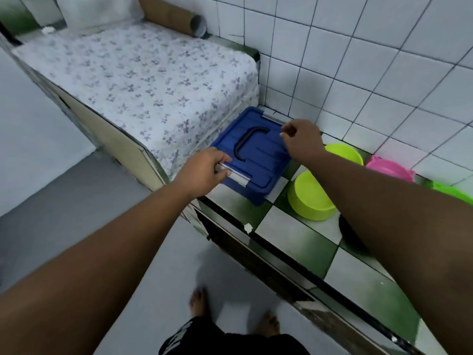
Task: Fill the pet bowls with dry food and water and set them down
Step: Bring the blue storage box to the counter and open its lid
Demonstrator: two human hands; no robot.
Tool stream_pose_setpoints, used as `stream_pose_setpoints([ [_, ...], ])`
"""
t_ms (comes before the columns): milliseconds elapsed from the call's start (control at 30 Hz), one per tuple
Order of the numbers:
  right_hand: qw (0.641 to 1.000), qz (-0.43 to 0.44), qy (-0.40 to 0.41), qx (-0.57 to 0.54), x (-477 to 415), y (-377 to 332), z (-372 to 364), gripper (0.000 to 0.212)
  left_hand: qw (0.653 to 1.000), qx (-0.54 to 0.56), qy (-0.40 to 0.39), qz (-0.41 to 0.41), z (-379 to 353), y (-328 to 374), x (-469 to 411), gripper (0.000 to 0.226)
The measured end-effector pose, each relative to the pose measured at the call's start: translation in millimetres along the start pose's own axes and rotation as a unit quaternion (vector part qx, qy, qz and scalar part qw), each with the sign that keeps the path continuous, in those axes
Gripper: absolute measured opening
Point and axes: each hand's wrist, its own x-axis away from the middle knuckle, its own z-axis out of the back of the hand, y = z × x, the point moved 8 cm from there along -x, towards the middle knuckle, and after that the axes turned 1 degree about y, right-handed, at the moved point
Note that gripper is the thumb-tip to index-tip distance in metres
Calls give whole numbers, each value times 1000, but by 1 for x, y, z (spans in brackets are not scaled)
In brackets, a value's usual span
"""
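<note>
Step in hand: unlatching the blue box (258, 160), presumably the dry-food store; no bowl looks filled yet. Left hand (202, 172) grips the near latch (236, 176) at the lid's 7 o'clock edge; right hand (299, 140) is curled at the 1 o'clock edge by the far latch (271, 118), can't tell if it's actually pinching it. Bowls wait on the tiled counter (294, 242) at the box's 3–4 o'clock: near lime bowl (311, 198), far lime bowl (344, 153), pink bowl (389, 170). Next needs both latches popped and the lid lifted off.
</note>
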Motion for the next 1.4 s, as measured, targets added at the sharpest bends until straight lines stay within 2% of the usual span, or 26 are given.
stream_pose_setpoints([
  [67, 999, 10, -5, 42, -17, 1, -3, 18, 998, -40, -29, -42, -2, -2, -7, 34],
  [233, 993, 1, -6, 116, -47, 4, -15, 26, 984, -96, -61, -137, -5, -5, -22, 25],
  [333, 986, 4, -23, 166, -60, 1, -29, 30, 976, -111, -88, -164, -5, -6, -31, 27],
  [533, 970, 4, -30, 242, -76, -4, -44, 25, 956, -118, -194, -187, -14, -8, -50, 26],
  [667, 967, -2, -22, 253, -83, 0, -43, 19, 941, -121, -233, -211, -18, -5, -57, 21],
  [767, 963, -2, -31, 267, -88, 3, -45, 23, 936, -113, -253, -216, -22, -6, -59, 17],
  [867, 951, 14, -49, 305, -92, 1, -49, 23, 933, -114, -269, -210, -25, -6, -63, 15],
  [1000, 908, 90, -77, 402, -84, -11, -59, 24, 928, -117, -285, -208, -29, -6, -67, 13],
  [1133, 878, 122, -83, 455, -82, -15, -63, 27, 924, -121, -299, -206, -30, -6, -70, 14],
  [1400, 872, 130, -77, 466, -81, -14, -63, 28, 922, -132, -294, -215, -29, -5, -66, 15],
])
